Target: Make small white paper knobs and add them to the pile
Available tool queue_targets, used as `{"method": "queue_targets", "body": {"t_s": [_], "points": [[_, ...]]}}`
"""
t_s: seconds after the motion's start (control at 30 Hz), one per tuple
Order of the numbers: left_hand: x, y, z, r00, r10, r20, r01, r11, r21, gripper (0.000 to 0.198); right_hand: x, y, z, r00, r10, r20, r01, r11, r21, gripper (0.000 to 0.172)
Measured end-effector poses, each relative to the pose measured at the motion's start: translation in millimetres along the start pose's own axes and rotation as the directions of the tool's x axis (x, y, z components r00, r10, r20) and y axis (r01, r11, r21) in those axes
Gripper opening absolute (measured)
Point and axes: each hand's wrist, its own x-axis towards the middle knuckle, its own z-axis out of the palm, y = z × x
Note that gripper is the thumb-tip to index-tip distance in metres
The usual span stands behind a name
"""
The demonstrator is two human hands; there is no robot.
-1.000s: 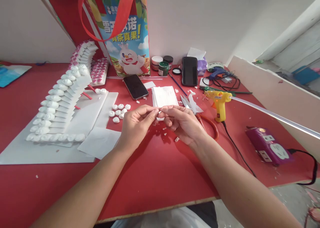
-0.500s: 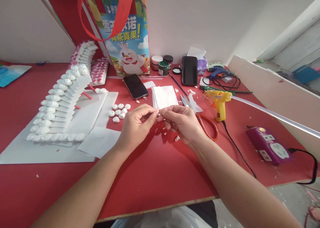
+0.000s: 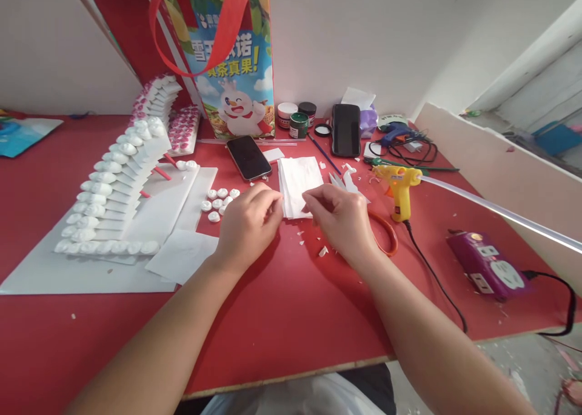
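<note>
My left hand (image 3: 252, 224) has its fingers curled together over the red table, just right of a group of small white rolled paper rosettes (image 3: 213, 217). Whatever its fingertips may hold is hidden. My right hand (image 3: 341, 218) is pinched closed at the right edge of a stack of white paper sheets (image 3: 295, 182). I cannot make out anything between its fingers. A gap separates the two hands. Scissors with orange handles (image 3: 386, 236) lie partly under my right hand, and white paper scraps (image 3: 323, 251) are scattered below the stack.
On the left stands a fan-shaped white model (image 3: 120, 191) edged with white rosettes. A phone (image 3: 248, 157) and a printed bag (image 3: 240, 106) are behind. To the right are a yellow glue gun (image 3: 400, 191) and a purple power box (image 3: 488, 266) with cords.
My hands were together with fingertips meeting; now they are apart. The right hand has shifted slightly right, the left slightly left, uncovering more of the paper stack.
</note>
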Motion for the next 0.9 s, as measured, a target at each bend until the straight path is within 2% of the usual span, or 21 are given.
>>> {"method": "queue_targets", "body": {"t_s": [0.07,0.13,0.17,0.27,0.37,0.43,0.6,0.73,0.9], "points": [[-0.5,-3.6,-0.3,0.993,-0.115,-0.029,0.112,0.99,-0.086,0.021,2.0,5.6,-3.0,0.983,-0.171,-0.059,0.156,0.966,-0.208,0.014],[-0.7,-5.9,-1.1,0.979,-0.196,-0.05,0.186,0.97,-0.158,0.023,4.3,11.5,-3.2,0.969,-0.247,-0.009,0.232,0.922,-0.31,0.005],[-0.8,-6.2,-1.3,0.975,-0.217,-0.051,0.205,0.963,-0.177,0.025,5.4,14.2,-2.1,0.966,-0.257,0.026,0.25,0.903,-0.349,0.007],[-1.4,-4.1,-1.1,0.973,-0.231,-0.025,0.222,0.957,-0.187,0.028,7.6,20.2,3.3,0.976,-0.195,0.099,0.218,0.861,-0.459,0.025],[-3.0,-0.4,0.2,0.976,-0.217,0.008,0.214,0.955,-0.207,0.024,9.6,23.3,6.9,0.984,-0.118,0.13,0.166,0.866,-0.471,0.013],[-4.2,1.3,1.5,0.98,-0.197,0.033,0.2,0.952,-0.234,0.022,11.4,24.4,6.8,0.982,-0.128,0.14,0.18,0.868,-0.462,0.003],[-5.7,1.8,4.6,0.984,-0.162,0.074,0.175,0.953,-0.247,0.018,14.8,26.0,5.3,0.977,-0.169,0.13,0.21,0.864,-0.458,0.016],[-5.9,-0.1,5.5,0.983,-0.169,0.066,0.18,0.952,-0.248,0.017,14.3,25.5,7.6,0.984,-0.147,0.105,0.179,0.863,-0.472,0.008],[-6.8,-0.6,6.0,0.983,-0.165,0.082,0.18,0.957,-0.226,0.018,14.4,25.1,9.2,0.982,-0.133,0.131,0.181,0.852,-0.491,0.012]]}}
